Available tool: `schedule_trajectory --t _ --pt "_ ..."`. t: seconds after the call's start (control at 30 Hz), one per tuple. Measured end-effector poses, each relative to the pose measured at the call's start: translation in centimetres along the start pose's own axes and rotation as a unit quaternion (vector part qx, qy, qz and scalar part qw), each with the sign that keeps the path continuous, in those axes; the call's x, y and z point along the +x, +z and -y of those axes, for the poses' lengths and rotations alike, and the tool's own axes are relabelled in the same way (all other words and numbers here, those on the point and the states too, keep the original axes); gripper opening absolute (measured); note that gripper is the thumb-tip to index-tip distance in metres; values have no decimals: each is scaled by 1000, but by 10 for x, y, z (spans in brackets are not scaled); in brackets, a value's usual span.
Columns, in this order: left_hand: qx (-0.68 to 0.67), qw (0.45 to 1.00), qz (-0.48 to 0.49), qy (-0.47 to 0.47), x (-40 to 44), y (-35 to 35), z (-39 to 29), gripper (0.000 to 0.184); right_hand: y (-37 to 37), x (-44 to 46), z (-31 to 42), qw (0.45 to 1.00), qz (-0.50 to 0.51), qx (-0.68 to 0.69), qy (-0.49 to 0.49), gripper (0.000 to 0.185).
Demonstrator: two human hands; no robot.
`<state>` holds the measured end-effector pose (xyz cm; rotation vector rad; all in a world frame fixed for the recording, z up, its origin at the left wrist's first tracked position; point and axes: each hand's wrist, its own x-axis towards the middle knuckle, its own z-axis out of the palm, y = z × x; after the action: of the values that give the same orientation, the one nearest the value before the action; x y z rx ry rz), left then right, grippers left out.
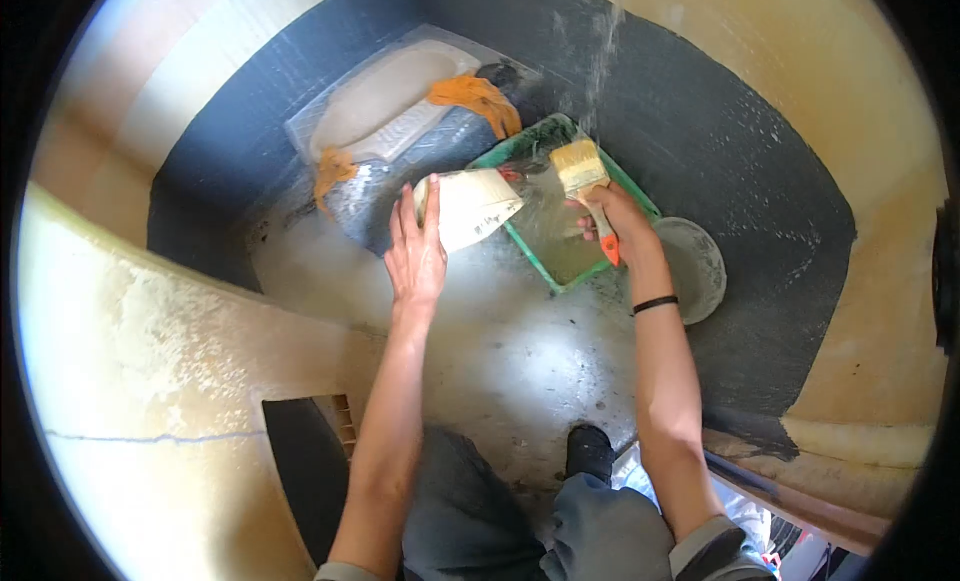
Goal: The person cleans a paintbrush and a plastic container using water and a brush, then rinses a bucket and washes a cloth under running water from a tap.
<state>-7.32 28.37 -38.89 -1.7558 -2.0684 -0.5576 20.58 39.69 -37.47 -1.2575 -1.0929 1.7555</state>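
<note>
My left hand (415, 249) grips a cream-white bowl (470, 209) by its near side, with the bowl tipped over and dark marks showing on its outer wall. A wide paintbrush (578, 169) with pale bristles and an orange-tipped wooden handle is in my right hand (622, 223), bristles pointing away from me. Both hands are raised above a green-rimmed rectangular tray (540, 266), whose inside looks wet or coated. The bowl hides part of the tray's left edge. What the bowl holds is not visible.
A round greyish basin (697, 271) stands right of the tray against the dark wall (770, 241). A squat toilet pan (400, 91) with orange cloths (475, 99) lies at the back. My shoe (590, 451) is on the grey floor, and a low yellowed wall (190, 351) curves along the left.
</note>
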Motion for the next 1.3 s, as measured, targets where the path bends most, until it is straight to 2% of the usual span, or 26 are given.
schedule_trajectory --t 0.07,0.17,0.23,0.27,0.3,0.33,0.4,0.47,0.5,0.57,0.63,0.7,0.77,0.8,0.83,0.87,0.9,0.97,1.0,1.03,1.07,1.13,1.17,1.2,1.27,1.3 --pt "24 998 29 -55 -8 -8 11 88 5 25 -3 1000 16 -25 2 38" --pt "-49 968 155 -192 -14 -12 22 86 11 43 2 996 -8 -86 21 35" --pt "-80 953 172 -238 -29 -8 25 88 23 34 21 990 -29 -135 28 42" --pt "-112 935 196 -275 -41 -4 26 90 30 29 26 982 -57 -177 40 50" --pt "-124 914 251 -294 -53 5 30 91 36 23 27 975 -64 -211 7 66" --pt "-135 892 302 -308 -59 15 35 93 42 20 29 975 -60 -215 3 66" --pt "-177 821 423 -340 -85 44 46 84 58 11 34 959 -94 -269 -4 64" --pt "-264 767 491 -318 -115 68 53 76 66 6 38 948 -112 -297 -5 64" --pt "-264 767 491 -318 -125 72 54 76 69 5 37 937 -130 -323 -6 64" --pt "-239 751 569 -235 -134 78 49 61 68 6 37 933 -123 -337 -3 66" --pt "-200 751 595 -203 -125 63 29 63 61 11 34 929 -118 -352 1 68" --pt "-161 748 622 -166 -124 72 15 65 52 13 27 945 -111 -305 -37 61" --pt "-75 857 509 -18 -123 100 5 75 42 12 21 946 -118 -294 -67 57" --pt "-178 871 452 -76 -107 97 -7 80 35 14 17 947 -120 -282 -97 54" --pt "-275 870 387 -132 -82 98 -17 86 30 20 14 947 -125 -280 -99 54" --pt "-428 808 368 -171 -53 82 -32 86 22 28 7 954 -106 -260 -103 50" --pt "-568 720 340 -207 -22 61 -49 87 14 32 3 961 -88 -240 -107 47" --pt "-589 726 264 -238 22 34 -97 84 17 26 2 956 -119 -247 -107 44" --pt "-574 766 173 -232 37 55 -124 74 20 20 0 950 -147 -254 -109 42" --pt "-554 798 79 -223 51 79 -145 64 16 22 -9 948 -122 -240 -168 37" --pt "-558 796 85 -220 62 77 -152 64 14 21 -13 947 -130 -241 -165 37" --pt "-688 666 191 -218 86 66 -164 39 7 21 -18 934 -134 -273 -190 38" --pt "-701 672 130 -201 91 96 -169 29 3 22 -21 933 -142 -271 -188 38" --pt "-702 670 138 -197 97 98 -172 29 -2 23 -24 939 -145 -252 -183 38" --pt "-631 729 178 -198 106 105 -173 26 -7 20 -25 946 -154 -227 -175 38" --pt "-622 751 139 -173 108 109 -176 34 -4 8 -18 963 -144 -179 -143 38"
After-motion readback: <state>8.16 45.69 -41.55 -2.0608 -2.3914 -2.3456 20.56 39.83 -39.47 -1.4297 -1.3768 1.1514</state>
